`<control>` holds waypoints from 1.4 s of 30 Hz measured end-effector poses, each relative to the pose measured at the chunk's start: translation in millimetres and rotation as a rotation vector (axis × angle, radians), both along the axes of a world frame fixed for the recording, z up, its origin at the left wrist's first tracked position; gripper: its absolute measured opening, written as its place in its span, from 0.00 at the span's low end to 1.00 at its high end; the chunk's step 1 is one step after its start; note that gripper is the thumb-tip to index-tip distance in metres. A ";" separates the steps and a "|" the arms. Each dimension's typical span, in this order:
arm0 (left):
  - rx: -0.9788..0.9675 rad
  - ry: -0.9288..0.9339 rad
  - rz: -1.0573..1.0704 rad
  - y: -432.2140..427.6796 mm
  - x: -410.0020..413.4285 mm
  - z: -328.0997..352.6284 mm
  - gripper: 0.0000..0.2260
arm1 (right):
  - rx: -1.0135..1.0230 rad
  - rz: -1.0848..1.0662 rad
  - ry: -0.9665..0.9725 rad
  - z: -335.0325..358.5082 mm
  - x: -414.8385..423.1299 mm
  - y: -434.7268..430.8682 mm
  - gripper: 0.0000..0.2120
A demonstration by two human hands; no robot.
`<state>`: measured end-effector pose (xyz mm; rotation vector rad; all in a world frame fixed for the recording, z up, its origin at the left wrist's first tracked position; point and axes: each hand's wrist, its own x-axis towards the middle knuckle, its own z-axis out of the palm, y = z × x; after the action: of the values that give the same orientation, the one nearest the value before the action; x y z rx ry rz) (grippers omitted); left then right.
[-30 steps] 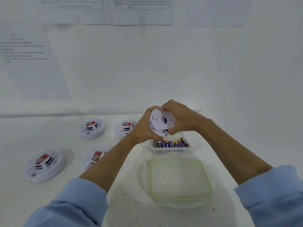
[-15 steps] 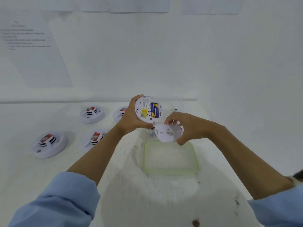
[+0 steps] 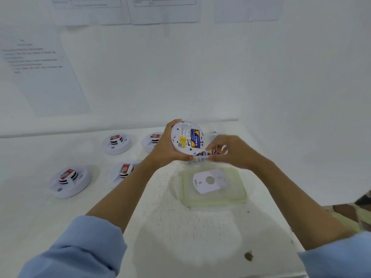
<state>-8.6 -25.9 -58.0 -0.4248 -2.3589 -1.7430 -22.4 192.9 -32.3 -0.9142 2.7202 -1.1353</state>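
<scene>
My left hand (image 3: pixel 164 149) grips a round white smoke detector (image 3: pixel 187 138) by its rim, held up with its back facing me. A blue and yellow battery (image 3: pixel 195 139) sits in its open compartment. The white back plate (image 3: pixel 209 181) with a round hole lies flat on the green-rimmed clear lid (image 3: pixel 237 196). Blurred by motion, my right hand (image 3: pixel 230 153) hovers just right of the detector, fingers pointing at its lower edge, with nothing visibly in it. The clear battery box (image 3: pixel 197 159) is mostly hidden behind both hands.
Several white smoke detectors with red labels lie on the white table, at the left (image 3: pixel 70 181), at the back (image 3: pixel 117 143) and nearer the middle (image 3: pixel 123 171). Printed sheets hang on the wall. A brown stain (image 3: pixel 248 256) marks the table near its right edge.
The back plate came off the detector in my right hand, then was let go onto the lid. My right hand has risen back beside the detector. The left hand keeps its grip.
</scene>
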 end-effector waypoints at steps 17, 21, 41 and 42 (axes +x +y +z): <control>0.092 -0.027 -0.044 18.1 -39.8 -4.6 0.44 | -0.097 0.080 0.102 11.7 -80.0 -18.3 0.20; 0.100 -0.036 -0.042 15.8 -46.5 -7.3 0.44 | 0.039 0.115 0.146 12.2 -88.6 -19.3 0.22; 0.087 -0.036 -0.045 -5.2 -65.6 -6.6 0.44 | 0.246 0.103 0.360 10.6 -92.5 -31.9 0.25; 0.086 -0.034 -0.048 -5.7 -66.2 -6.0 0.44 | 0.204 0.102 0.316 11.1 -92.7 -32.1 0.25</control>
<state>-74.8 -31.6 -64.0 -0.4446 -2.3047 -1.8792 -115.0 160.8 -21.1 -1.2772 2.9161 -0.7316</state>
